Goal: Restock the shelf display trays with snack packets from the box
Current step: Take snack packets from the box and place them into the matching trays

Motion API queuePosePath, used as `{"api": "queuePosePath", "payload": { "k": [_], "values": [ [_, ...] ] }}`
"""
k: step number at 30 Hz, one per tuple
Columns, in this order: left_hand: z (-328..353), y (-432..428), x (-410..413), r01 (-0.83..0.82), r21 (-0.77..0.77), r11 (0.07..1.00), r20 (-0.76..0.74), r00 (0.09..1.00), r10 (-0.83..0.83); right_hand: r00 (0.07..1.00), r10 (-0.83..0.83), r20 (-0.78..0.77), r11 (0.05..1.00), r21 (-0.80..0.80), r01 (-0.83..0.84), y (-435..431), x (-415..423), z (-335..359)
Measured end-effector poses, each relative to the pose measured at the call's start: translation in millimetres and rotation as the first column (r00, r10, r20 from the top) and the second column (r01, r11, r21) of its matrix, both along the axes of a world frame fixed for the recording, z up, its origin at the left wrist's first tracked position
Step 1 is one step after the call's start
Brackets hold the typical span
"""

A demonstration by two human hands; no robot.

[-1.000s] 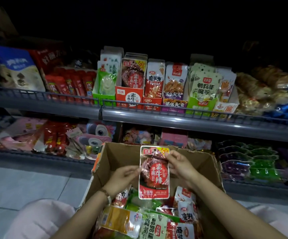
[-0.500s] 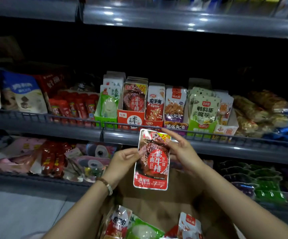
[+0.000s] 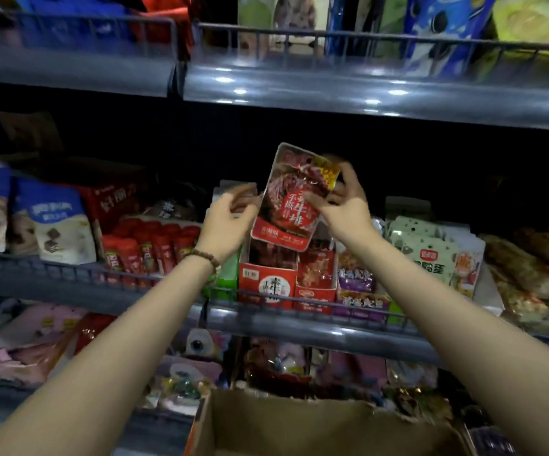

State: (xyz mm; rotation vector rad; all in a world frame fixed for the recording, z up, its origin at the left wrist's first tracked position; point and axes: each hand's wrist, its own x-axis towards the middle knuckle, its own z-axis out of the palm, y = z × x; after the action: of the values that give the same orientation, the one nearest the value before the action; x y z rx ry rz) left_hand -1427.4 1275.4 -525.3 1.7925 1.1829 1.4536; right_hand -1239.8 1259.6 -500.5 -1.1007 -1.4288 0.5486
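While holding red packet [image 3: 294, 199] above red tray [image 3: 266, 283]: unslotted.
Pinching via right hand [image 3: 345, 209]; left hand [image 3: 227, 222] grip unclear; box [image 3: 299, 426] pending.

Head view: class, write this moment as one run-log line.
right hand: pinches red packet | left hand: beside packet, contact unclear | packet: tilted, over red tray

Blue-and-white bags [image 3: 59, 222] at far left, wrapped pastries [image 3: 526, 268] far right; blue cookie packs [image 3: 444, 31] on upper shelf [image 3: 365, 90]
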Motion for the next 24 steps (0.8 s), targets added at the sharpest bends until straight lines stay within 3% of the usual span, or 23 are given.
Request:
{"api": "queuePosePath", "payload": {
  "k": [2,5,8,11,17,24],
  "values": [
    [-12,9,-11,-0.085,0.01,0.996,-0.189,0.978,0.085,0.992,-0.104,0.067,0.992,-0.065,0.109,25,-3,-6],
    [-42,8,-19,-0.099,-0.019,0.995,-0.39,0.917,0.084,0.977,-0.146,0.159,0.979,-0.117,0.165,50,-8,-23],
    [-65,5,-18,-0.03,-0.075,0.997,-0.498,0.867,-0.011,0.975,-0.1,0.2,0.989,-0.084,0.118,62,-16,-40],
    [-80,9,-16,-0.088,-0.148,0.985,-0.588,0.809,-0.016,0.932,-0.055,0.359,0.995,-0.057,0.08,66,-21,-58],
    [-92,17,-15,-0.109,-0.11,0.988,-0.583,0.812,0.025,0.729,-0.225,0.647,0.958,0.01,0.287,75,-15,-69],
    [-85,6,-13,-0.11,-0.112,0.988,-0.548,0.836,0.031,0.678,-0.195,0.709,0.956,-0.016,0.292,72,-19,-66]
  ]
}}
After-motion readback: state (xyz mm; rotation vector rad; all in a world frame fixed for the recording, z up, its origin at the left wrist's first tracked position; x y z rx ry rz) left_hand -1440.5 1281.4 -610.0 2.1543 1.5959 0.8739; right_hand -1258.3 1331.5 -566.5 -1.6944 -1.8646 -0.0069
